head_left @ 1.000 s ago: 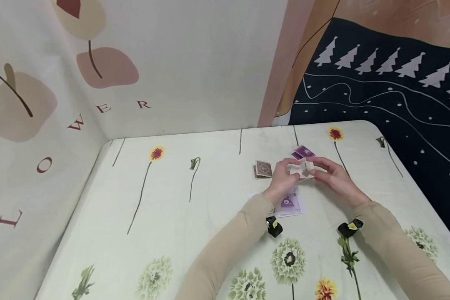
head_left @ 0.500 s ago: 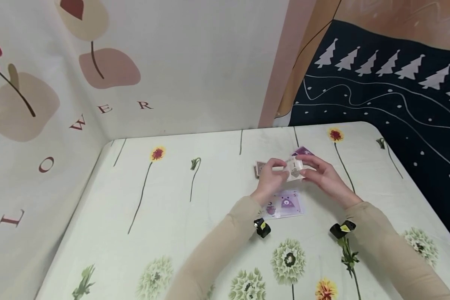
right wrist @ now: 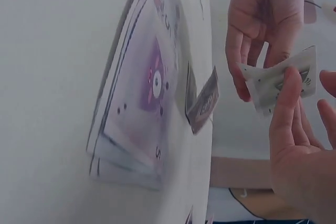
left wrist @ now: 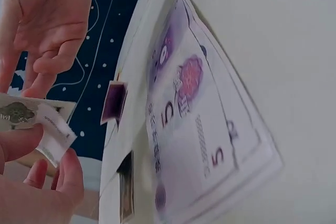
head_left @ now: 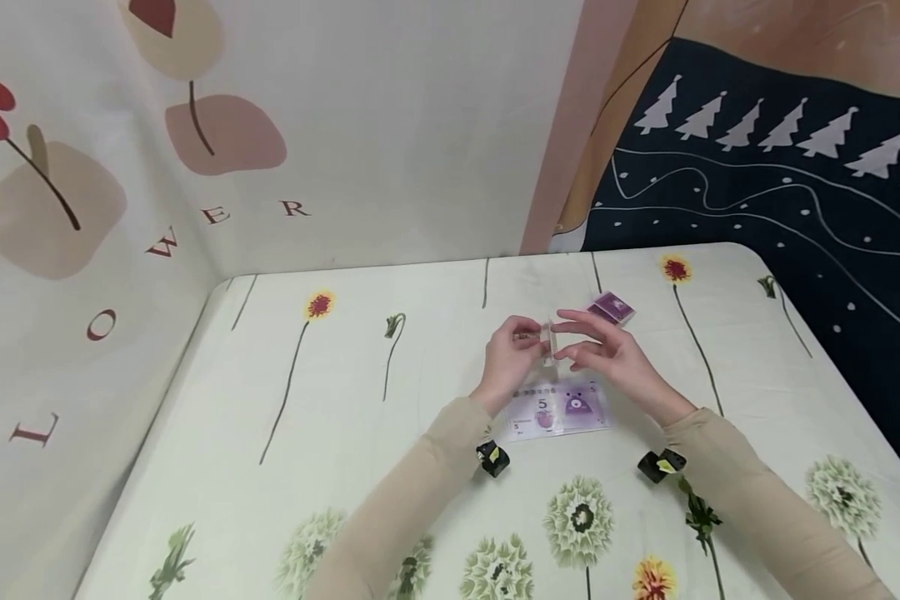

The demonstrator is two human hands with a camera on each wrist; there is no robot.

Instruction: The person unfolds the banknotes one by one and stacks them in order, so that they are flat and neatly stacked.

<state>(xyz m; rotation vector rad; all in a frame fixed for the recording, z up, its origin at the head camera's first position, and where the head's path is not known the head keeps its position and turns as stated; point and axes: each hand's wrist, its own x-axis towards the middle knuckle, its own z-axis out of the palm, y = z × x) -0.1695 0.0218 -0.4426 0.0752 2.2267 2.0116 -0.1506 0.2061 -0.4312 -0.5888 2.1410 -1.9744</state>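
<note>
A small folded toy banknote [right wrist: 268,87], whitish with a grey print, is held up over the table. In the head view it stands nearly edge-on between the hands. My left hand [head_left: 506,362] pinches it by its left side between thumb and fingers. Spread and fairly straight, the fingers of my right hand [head_left: 607,354] reach its right face, and in the right wrist view the thumb lies across it. Below the hands lies a stack of purple play banknotes [head_left: 525,423], marked 5. A brown folded note [right wrist: 203,106] stands half-open behind, mostly hidden by my left hand in the head view.
A dark purple folded note [head_left: 613,307] lies beyond my right hand. The table [head_left: 390,450] has a white floral cloth. A pale curtain [head_left: 390,150] hangs behind it, and a navy cloth with white trees [head_left: 757,183] is at the right. Each wrist wears a black camera.
Both hands have moved left with the banknote, uncovering more of the purple stack. The note has turned from showing its face to nearly edge-on. My right hand's fingers have spread.
</note>
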